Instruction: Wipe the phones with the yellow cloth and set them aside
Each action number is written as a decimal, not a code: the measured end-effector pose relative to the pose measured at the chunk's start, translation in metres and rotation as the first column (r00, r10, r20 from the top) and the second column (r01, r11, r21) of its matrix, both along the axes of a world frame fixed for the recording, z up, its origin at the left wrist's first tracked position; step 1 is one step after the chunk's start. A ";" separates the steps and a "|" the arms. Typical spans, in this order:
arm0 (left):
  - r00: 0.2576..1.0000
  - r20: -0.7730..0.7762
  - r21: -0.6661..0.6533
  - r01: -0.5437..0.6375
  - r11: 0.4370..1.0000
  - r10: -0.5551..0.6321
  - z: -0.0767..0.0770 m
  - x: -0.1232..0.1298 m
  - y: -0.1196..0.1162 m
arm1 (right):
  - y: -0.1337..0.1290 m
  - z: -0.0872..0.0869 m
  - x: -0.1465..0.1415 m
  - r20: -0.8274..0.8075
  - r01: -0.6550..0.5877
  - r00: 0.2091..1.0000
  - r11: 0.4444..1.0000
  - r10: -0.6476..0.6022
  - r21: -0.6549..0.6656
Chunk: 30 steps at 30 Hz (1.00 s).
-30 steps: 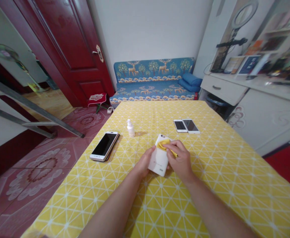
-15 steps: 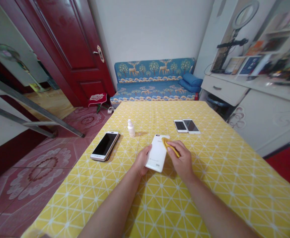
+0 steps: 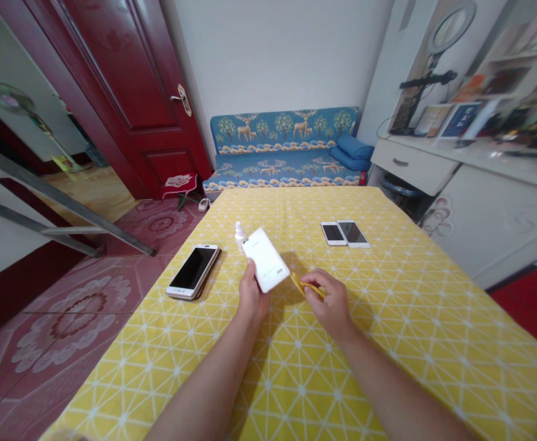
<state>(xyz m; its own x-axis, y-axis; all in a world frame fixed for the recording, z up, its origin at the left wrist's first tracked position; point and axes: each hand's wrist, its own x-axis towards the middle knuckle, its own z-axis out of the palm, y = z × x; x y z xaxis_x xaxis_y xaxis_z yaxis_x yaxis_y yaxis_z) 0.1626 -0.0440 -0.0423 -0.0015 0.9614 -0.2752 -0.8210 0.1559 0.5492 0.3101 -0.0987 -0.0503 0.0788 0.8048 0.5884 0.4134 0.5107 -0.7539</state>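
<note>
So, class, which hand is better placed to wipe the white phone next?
Probably the right: the right hand pinches the yellow cloth close beside the white phone, while the left hand is taken up holding that phone.

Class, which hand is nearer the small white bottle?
Left. The left hand is just below the small white bottle; the right hand is farther away, off to its right.

- a dark red panel door [image 3: 107, 104] standing open, brass handle
- a blue deer-print sofa [image 3: 282, 147] against a white wall [image 3: 273, 55]
- a white drawer cabinet [image 3: 493, 226] at right
- pink patterned floor tiles [image 3: 66, 324]
</note>
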 end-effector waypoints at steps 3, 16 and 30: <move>0.995 0.069 0.080 0.060 0.995 -0.066 0.000 -0.006 0.001 | 0.005 -0.002 0.003 0.073 -0.072 0.994 0.989 0.082 -0.130; 0.826 -0.124 0.253 0.562 0.787 -0.550 -0.001 -0.009 -0.013 | -0.002 0.005 -0.002 -0.790 -0.762 0.562 0.525 0.244 -0.380; 0.804 -0.252 0.201 0.588 0.784 -0.538 -0.005 0.002 -0.012 | 0.001 -0.002 -0.005 -0.843 -0.726 0.520 0.592 0.140 -0.349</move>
<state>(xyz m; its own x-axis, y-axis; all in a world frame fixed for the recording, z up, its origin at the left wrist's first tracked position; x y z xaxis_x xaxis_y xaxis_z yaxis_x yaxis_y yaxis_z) 0.1650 -0.0559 -0.0469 0.5392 0.8395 -0.0666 -0.5195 0.3938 0.7583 0.3047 -0.0973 -0.0526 -0.2784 0.9546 -0.1061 -0.4955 -0.2374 -0.8355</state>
